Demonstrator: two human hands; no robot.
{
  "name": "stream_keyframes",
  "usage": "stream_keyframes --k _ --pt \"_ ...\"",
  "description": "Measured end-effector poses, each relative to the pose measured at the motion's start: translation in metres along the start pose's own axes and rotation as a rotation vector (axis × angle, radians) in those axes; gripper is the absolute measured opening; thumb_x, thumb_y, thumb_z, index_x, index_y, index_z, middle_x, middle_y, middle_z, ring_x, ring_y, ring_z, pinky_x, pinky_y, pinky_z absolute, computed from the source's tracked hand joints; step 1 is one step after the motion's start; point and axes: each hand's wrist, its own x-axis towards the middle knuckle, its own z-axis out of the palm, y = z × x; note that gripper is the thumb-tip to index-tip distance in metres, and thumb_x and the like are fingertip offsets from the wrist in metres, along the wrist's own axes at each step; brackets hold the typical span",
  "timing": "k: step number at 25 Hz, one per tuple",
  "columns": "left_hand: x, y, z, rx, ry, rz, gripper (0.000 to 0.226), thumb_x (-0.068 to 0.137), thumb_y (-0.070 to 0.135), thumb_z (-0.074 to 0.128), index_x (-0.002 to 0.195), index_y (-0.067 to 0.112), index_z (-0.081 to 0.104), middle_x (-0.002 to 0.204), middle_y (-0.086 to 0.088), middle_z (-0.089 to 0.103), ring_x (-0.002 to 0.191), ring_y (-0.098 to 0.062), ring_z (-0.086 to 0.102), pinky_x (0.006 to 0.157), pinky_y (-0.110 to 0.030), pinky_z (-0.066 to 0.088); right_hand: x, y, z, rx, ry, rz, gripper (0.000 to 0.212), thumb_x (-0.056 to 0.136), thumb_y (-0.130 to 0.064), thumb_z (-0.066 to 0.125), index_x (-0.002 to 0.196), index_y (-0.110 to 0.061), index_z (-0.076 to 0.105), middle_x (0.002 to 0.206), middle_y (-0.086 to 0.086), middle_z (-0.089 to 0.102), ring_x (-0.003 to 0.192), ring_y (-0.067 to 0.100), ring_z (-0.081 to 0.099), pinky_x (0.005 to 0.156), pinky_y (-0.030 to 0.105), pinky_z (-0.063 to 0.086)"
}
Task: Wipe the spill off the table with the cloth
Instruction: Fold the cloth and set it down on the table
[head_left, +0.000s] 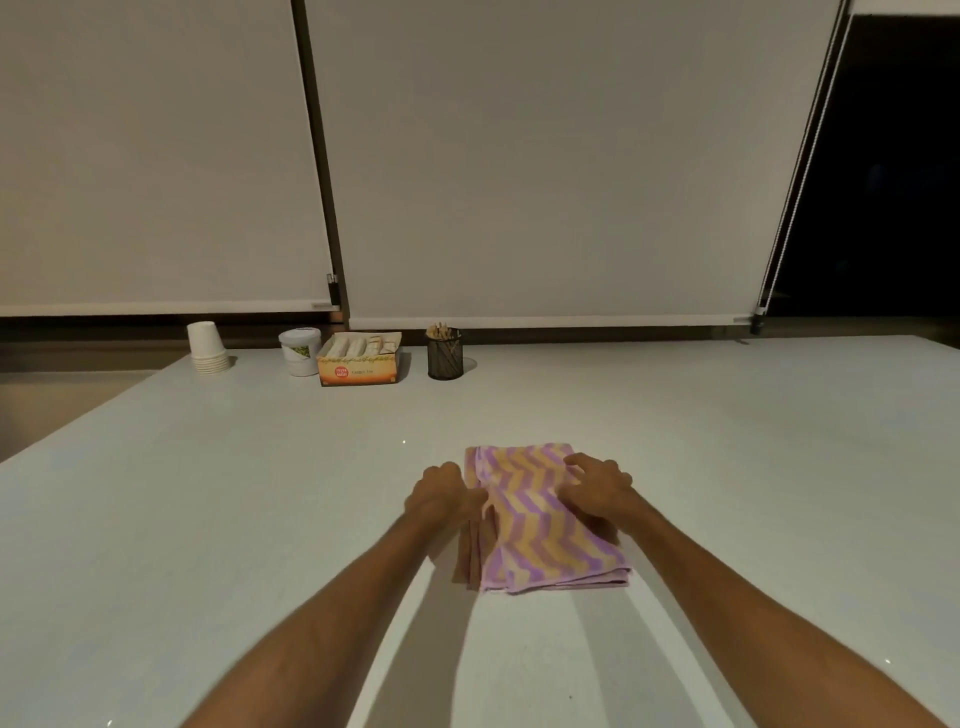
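Cups (208, 347), tub (300, 351), box (359, 359), holder (444, 354) behind cloth (540, 519).

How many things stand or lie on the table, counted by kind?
Cloth: 1
Stack of paper cups: 1
White tub: 1
Orange box: 1
Mesh holder: 1
Total: 5

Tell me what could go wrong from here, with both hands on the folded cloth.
1. The cloth is folded thick; the left hand grips only its left edge, so layers may splay or bunch when pushed.
2. No spill is clear on the white table, only a small glint beyond the cloth, so a wipe could miss it.
3. A long forward stroke might reach the mesh cup or orange box at the far edge.
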Motion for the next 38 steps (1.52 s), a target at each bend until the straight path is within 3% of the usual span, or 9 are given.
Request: stream_keyframes --k 3,6,10,12,19,25,28,32,38 --pt "-0.001 0.021 0.009 -0.208 -0.062 -0.033 0.057 0.081 0.032 0.068 0.127 0.006 0.049 0.13 -0.018 0.056 0.119 -0.034 0.056 0.091 -0.036 0.048 -0.004 0.004 -0.013 0.114 -0.11 -0.062 0.058 0.09 -0.019 0.06 0.146 -0.024 0.042 0.138 0.014 0.05 0.118 0.032 0.056 0.098 0.04 0.05" --pt "0.002 0.025 0.008 -0.496 -0.124 -0.137 0.089 0.073 0.009 0.078 0.143 0.014 0.024 0.132 -0.02 0.048 0.118 -0.038 0.054 0.091 -0.044 0.054 -0.002 0.006 -0.018 0.306 -0.15 -0.025 0.059 0.089 0.002 0.05 0.143 -0.021 0.045 0.123 0.01 0.054 0.076 0.018 0.057 0.06 0.028 0.053" --pt "0.008 0.02 -0.003 -0.895 -0.283 -0.208 0.108 0.066 -0.019 0.074 0.149 0.021 0.016 0.11 -0.017 0.054 0.096 -0.035 0.061 0.065 -0.045 0.057 0.007 0.013 -0.024 0.527 -0.292 0.036 0.066 0.087 0.002 0.061 0.144 -0.027 0.045 0.116 0.004 0.057 0.079 0.022 0.058 0.059 0.028 0.053" --pt "0.013 0.019 -0.005 -0.975 -0.41 -0.152 0.105 0.063 -0.025 0.072 0.146 0.02 0.027 0.119 -0.019 0.053 0.107 -0.042 0.06 0.074 -0.053 0.057 0.012 0.014 -0.026 0.581 -0.362 0.045 0.072 0.084 0.003 0.066 0.145 -0.029 0.044 0.118 0.005 0.056 0.086 0.024 0.058 0.067 0.031 0.054" --pt "0.033 0.014 -0.002 -0.592 -0.476 0.204 0.124 0.062 -0.005 0.084 0.153 0.033 0.009 0.159 -0.006 0.02 0.138 -0.032 0.036 0.089 -0.032 0.05 0.02 0.02 -0.04 0.335 -0.498 -0.022 0.097 0.075 -0.003 0.082 0.151 -0.034 0.031 0.144 0.0 0.035 0.12 0.03 0.051 0.073 0.035 0.06" --pt "0.041 0.005 -0.011 -0.466 -0.564 0.326 0.088 0.06 0.016 0.091 0.135 0.022 0.046 0.107 0.025 0.042 0.091 0.002 0.05 0.055 -0.006 0.05 0.021 0.021 -0.046 0.263 -0.561 -0.095 0.112 0.068 -0.01 0.088 0.154 -0.034 0.02 0.158 -0.004 0.024 0.123 0.022 0.046 0.07 0.025 0.06" --pt "0.047 0.003 -0.012 -0.455 -0.578 0.366 0.064 0.057 0.015 0.093 0.107 0.033 0.056 0.104 0.027 0.047 0.098 -0.004 0.056 0.059 -0.008 0.052 0.019 0.019 -0.048 0.273 -0.546 -0.127 0.113 0.067 -0.009 0.089 0.155 -0.033 0.022 0.157 -0.003 0.026 0.128 0.025 0.048 0.078 0.029 0.06" --pt "0.058 0.007 -0.018 -0.477 -0.518 0.387 0.1 0.056 0.013 0.093 0.142 0.014 0.042 0.137 0.016 0.042 0.13 -0.023 0.046 0.079 -0.019 0.057 0.02 0.02 -0.063 0.35 -0.516 -0.181 0.109 0.067 -0.009 0.089 0.153 -0.033 0.027 0.148 -0.005 0.038 0.12 0.024 0.059 0.081 0.034 0.06" --pt "0.085 0.055 -0.037 -0.501 -0.473 0.409 0.107 0.06 0.011 0.09 0.149 0.015 0.032 0.155 -0.001 0.031 0.126 -0.03 0.053 0.083 -0.037 0.06 0.054 0.032 -0.112 0.428 -0.488 -0.2 0.099 0.066 -0.012 0.09 0.147 -0.035 0.037 0.131 -0.016 0.047 0.11 0.02 0.065 0.076 0.032 0.06"
